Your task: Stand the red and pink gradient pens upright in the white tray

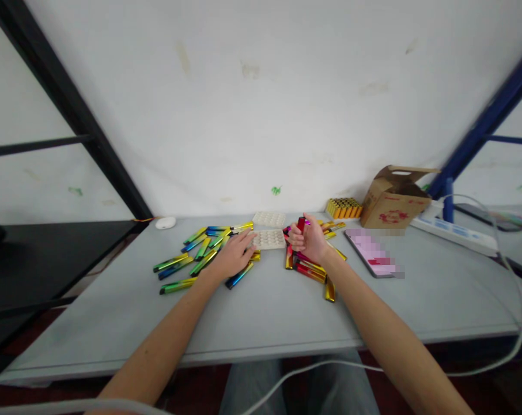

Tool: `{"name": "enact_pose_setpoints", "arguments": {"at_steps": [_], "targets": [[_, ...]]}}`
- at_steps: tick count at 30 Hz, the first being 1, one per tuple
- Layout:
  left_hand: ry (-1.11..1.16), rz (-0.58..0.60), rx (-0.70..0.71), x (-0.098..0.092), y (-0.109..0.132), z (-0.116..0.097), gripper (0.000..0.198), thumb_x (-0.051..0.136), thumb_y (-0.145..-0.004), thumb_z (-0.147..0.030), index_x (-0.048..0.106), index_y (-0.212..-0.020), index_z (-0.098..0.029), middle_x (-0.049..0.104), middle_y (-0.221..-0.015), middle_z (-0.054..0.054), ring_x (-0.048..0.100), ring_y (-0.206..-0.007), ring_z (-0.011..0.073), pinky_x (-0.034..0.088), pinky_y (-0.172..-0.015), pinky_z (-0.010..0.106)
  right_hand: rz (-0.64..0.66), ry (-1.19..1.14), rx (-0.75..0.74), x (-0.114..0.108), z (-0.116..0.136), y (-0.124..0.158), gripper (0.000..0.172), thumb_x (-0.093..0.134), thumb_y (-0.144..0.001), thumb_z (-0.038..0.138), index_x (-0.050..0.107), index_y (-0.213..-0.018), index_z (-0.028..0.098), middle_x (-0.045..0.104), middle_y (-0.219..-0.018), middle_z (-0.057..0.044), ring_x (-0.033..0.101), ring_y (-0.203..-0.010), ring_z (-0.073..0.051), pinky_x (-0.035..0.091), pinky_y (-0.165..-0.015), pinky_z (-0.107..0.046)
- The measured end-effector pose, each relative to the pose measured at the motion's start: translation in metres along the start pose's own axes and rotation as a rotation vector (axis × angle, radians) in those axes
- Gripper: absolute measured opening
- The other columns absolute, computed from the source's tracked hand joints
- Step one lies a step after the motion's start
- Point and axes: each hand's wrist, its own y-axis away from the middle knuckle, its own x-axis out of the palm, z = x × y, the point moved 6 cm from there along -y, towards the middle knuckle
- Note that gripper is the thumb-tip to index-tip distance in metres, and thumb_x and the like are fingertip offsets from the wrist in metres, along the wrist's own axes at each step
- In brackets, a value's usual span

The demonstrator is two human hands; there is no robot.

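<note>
My left hand (234, 253) lies on the grey table (261, 311), fingers stretched toward a white dimpled tray (269, 239), over a scatter of several green-blue-yellow metallic sticks (187, 256). My right hand (309, 237) is closed round a red metallic stick (301, 223), held upright above a pile of red and gold sticks (308, 270). A second white tray (268, 218) sits just behind the first.
A block of yellow-orange sticks (343, 207) and an open cardboard box (393, 202) stand at the back right. A phone (373, 253), a white power strip (453, 233) with a cable (514, 276), and a white earbud case (165, 222) also lie here. A black shelf (49, 253) borders the left.
</note>
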Motion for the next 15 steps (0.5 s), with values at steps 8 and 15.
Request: {"name": "enact_pose_setpoints", "arguments": {"at_steps": [8,15], "targets": [[-0.097,0.006,-0.077,0.0058,-0.0041,0.0,0.053,0.029,-0.096,-0.037,0.05,-0.136,-0.01,0.044,-0.147,0.018,0.041,-0.137,0.0288,0.031,-0.113,0.049,-0.118,0.046,-0.054,-0.0043,0.001,-0.0072,0.042,0.029,-0.088,0.051,0.028,-0.057,0.023,0.02,-0.045,0.009,0.012,-0.039,-0.007,0.01,-0.035,-0.018],[-0.148,0.024,-0.085,0.0049,-0.0025,-0.0028,0.053,0.028,-0.097,-0.038,0.047,-0.139,-0.011,0.042,-0.149,0.018,0.045,-0.133,0.0309,0.034,-0.11,0.048,-0.132,0.18,-0.073,0.0021,0.0004,-0.0104,0.035,0.032,-0.085,0.047,0.031,-0.06,0.023,0.022,-0.046,0.009,0.013,-0.038,-0.007,0.01,-0.035,-0.018]]}}
